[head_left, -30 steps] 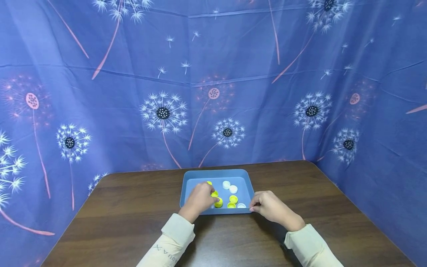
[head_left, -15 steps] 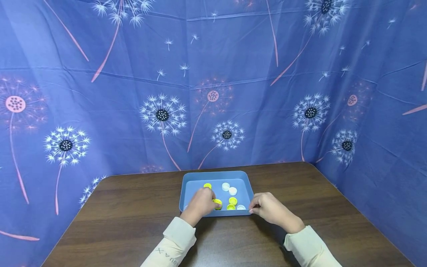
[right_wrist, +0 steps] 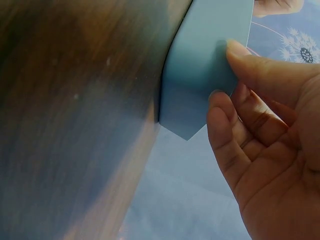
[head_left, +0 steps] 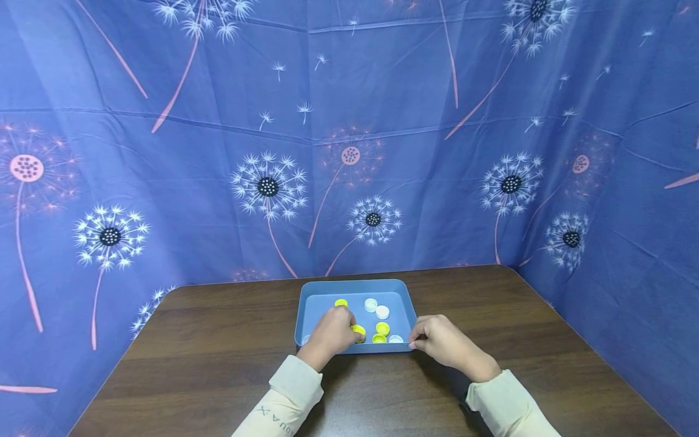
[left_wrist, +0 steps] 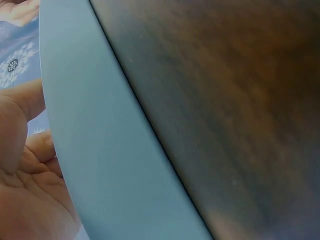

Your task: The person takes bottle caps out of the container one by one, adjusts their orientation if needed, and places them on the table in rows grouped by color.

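In the head view a blue tray (head_left: 405, 297) holds yellow and white bottle caps. My left hand (head_left: 330, 331) reaches over its front wall, thumb and curled fingers around a yellow bottle cap (head_left: 358, 331); the fingertips are partly hidden. In the left wrist view the tray wall hides the tips of the left hand (left_wrist: 30, 170). My right hand (head_left: 445, 341) pinches the tray's front right corner. In the right wrist view the right hand (right_wrist: 270, 130) has its thumb (right_wrist: 239, 50) on the outer wall and its fingers at the corner.
Near the right hand lie two more yellow caps, one behind (head_left: 383, 328) and one in front (head_left: 379, 338), beside a white cap (head_left: 395, 338). Two white caps (head_left: 382, 312) and a yellow cap (head_left: 341, 302) sit farther back. The brown wooden table (head_left: 218, 340) meets a blue dandelion-print cloth (head_left: 327, 121).
My left hand has closed down over the yellow caps, covering one seen earlier. The yellow cap behind it and a white cap at the tray's front left now show. The right hand stays put.
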